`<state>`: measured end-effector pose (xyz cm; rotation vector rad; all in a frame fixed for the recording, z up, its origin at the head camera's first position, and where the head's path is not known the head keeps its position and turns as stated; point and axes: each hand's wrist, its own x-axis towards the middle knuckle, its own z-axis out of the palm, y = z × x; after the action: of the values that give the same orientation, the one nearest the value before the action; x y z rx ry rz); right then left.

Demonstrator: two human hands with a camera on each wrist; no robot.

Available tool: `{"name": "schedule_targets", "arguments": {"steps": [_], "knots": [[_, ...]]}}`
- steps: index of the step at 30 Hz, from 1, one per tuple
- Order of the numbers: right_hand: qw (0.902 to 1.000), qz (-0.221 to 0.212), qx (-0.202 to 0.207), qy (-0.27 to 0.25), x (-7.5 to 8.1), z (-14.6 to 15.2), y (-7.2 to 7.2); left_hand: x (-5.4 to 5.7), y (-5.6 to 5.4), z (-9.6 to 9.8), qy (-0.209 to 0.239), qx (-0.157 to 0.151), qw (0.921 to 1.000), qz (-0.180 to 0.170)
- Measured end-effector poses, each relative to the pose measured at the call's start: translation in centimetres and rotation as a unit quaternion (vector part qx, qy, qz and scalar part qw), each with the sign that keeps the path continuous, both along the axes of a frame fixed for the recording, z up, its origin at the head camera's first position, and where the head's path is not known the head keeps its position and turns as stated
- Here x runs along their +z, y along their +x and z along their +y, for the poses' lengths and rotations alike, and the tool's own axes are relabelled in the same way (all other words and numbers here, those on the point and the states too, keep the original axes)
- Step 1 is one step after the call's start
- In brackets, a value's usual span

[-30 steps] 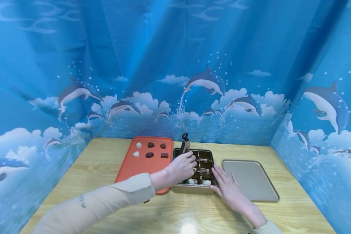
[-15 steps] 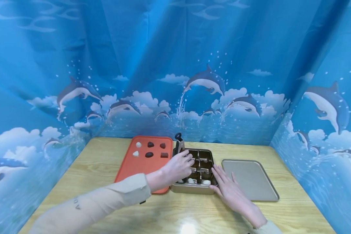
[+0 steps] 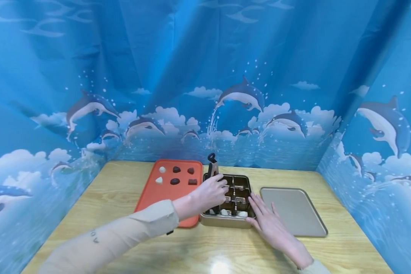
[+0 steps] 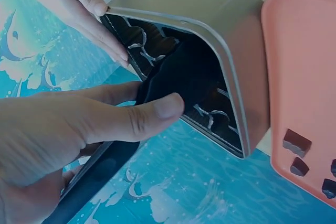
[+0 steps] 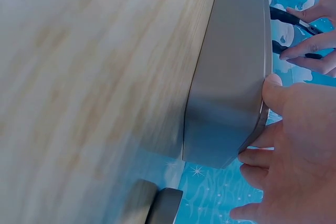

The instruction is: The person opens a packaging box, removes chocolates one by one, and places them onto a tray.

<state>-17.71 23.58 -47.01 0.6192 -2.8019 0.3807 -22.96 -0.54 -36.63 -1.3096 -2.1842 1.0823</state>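
Observation:
My left hand (image 3: 210, 195) grips black and grey tongs (image 3: 212, 167), held upright with their tips down in the front-left part of a divided tin (image 3: 226, 222). The black tong heads (image 4: 184, 72) hide most of that compartment in the left wrist view; whether they pinch a piece cannot be seen. White chocolates (image 3: 242, 214) lie in the tin's front compartments. With fairly straight fingers, my right hand (image 3: 268, 224) rests against the tin's right rim; its thumb touches the front corner in the right wrist view.
Left of the tin lies an orange tray (image 3: 154, 198), with several dark and white chocolates such as a dark oval one (image 3: 175, 181) at its far end. A flat metal lid (image 3: 294, 211) lies right of the tin. A dolphin-print curtain (image 3: 205, 95) surrounds the wooden table (image 3: 106, 190).
My left hand and the tongs have shifted left over the tin, then slightly back right, with the tips staying in the tin. The right hand keeps its place on the rim.

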Motion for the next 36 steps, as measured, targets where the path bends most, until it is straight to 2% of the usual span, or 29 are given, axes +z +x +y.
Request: {"name": "schedule_targets", "arguments": {"steps": [6,15,24,31,36], "knots": [[1.0,-0.007,0.001,-0.004,0.1,0.0,0.1,0.6,-0.1,-0.9,0.013,-0.007,0.9999,-0.002],[1.0,-0.007,-0.004,-0.005,0.2,0.0,0.2,2.1,-0.2,-2.3,0.054,-0.022,0.9979,0.027],[0.9999,-0.01,0.0,-0.003,0.1,0.0,0.2,2.2,-0.2,-4.4,0.086,-0.008,0.9962,-0.012],[1.0,-0.006,-0.002,-0.005,0.1,0.0,0.1,3.1,-0.3,-6.1,0.147,-0.02,0.9887,-0.022],[1.0,-0.005,-0.001,-0.006,0.1,-0.1,0.2,3.8,-0.2,-7.9,0.17,-0.001,0.9851,-0.027]]}}
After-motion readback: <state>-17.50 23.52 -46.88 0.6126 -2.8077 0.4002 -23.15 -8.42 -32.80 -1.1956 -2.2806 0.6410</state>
